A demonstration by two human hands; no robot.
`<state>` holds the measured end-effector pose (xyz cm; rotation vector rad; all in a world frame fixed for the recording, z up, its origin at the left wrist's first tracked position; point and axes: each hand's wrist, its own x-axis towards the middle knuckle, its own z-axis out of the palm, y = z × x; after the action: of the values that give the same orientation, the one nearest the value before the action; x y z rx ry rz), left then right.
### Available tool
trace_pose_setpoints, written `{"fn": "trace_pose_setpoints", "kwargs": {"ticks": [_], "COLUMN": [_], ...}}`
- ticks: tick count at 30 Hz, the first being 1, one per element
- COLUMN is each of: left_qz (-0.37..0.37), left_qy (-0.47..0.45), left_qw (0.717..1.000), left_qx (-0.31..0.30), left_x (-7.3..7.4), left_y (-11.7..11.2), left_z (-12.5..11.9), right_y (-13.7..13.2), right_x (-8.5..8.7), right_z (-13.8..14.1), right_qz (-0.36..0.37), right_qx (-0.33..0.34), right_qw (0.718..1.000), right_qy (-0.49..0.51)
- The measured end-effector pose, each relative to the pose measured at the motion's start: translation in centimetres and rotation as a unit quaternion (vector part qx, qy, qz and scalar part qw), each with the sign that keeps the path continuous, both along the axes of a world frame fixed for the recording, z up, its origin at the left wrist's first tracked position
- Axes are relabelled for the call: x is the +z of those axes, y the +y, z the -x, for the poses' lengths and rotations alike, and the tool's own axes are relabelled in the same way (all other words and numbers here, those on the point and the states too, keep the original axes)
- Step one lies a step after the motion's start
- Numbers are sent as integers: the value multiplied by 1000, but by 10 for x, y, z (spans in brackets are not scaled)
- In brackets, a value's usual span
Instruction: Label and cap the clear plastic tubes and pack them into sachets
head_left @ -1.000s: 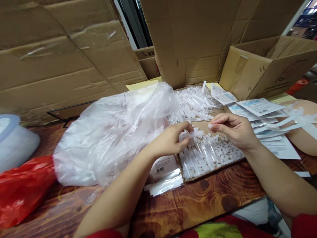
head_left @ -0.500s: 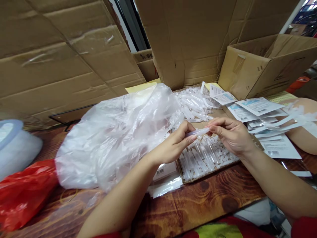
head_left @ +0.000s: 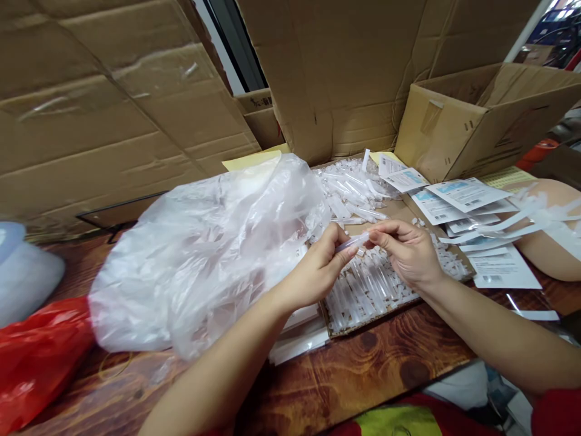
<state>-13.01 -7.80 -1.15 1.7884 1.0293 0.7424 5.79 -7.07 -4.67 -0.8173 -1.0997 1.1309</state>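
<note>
Between my hands is a small clear plastic tube (head_left: 351,243), tilted up to the right. My left hand (head_left: 324,266) is closed around its lower end, thumb along the side. The fingertips of my right hand (head_left: 403,248) pinch its upper right end; whether a separate cap is there I cannot make out. Just below the hands, a shallow cardboard tray (head_left: 345,330) holds rows of similar clear tubes (head_left: 363,290) and many small white pieces (head_left: 447,257). More loose tubes (head_left: 349,181) are heaped at the tray's far end.
A big translucent plastic bag (head_left: 195,254) lies left of the tray. Printed packets (head_left: 467,194) are piled at the right, by white strips on a rounded beige object (head_left: 554,242). Cardboard boxes (head_left: 445,127) stand behind. A red bag (head_left: 40,357) sits on the wooden table (head_left: 363,375).
My right hand has shifted slightly left and down, still pinching the tube's end. The tube tilts a little more steeply. The whole view has moved slightly.
</note>
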Motion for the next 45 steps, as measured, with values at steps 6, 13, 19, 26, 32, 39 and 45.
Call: {"fn": "trace_pose_setpoints", "kwargs": {"ticks": [6, 13, 19, 26, 32, 39, 45], "left_qz": [-99, -117, -104, -62, -64, -23, 2], "left_qy": [121, 126, 110, 183, 179, 66, -15], "left_qw": [987, 978, 977, 979, 981, 997, 1000], "left_qx": [25, 121, 153, 69, 26, 43, 11], "left_x": [4, 15, 23, 22, 22, 6, -3], "left_y": [2, 3, 6, 5, 3, 13, 19], "left_z": [-8, 0, 20, 18, 16, 16, 15], "right_y": [11, 33, 34, 34, 37, 24, 6], "right_x": [14, 28, 25, 11, 16, 14, 15], "right_z": [-23, -93, -102, -88, -79, -62, -36], "right_qz": [27, 0, 91, 82, 61, -206, -257], "right_qx": [71, -52, -66, -87, -45, 17, 2], "right_qw": [989, 760, 517, 502, 531, 861, 905], "right_qy": [-128, -648, -849, -857, -844, -465, -340]}}
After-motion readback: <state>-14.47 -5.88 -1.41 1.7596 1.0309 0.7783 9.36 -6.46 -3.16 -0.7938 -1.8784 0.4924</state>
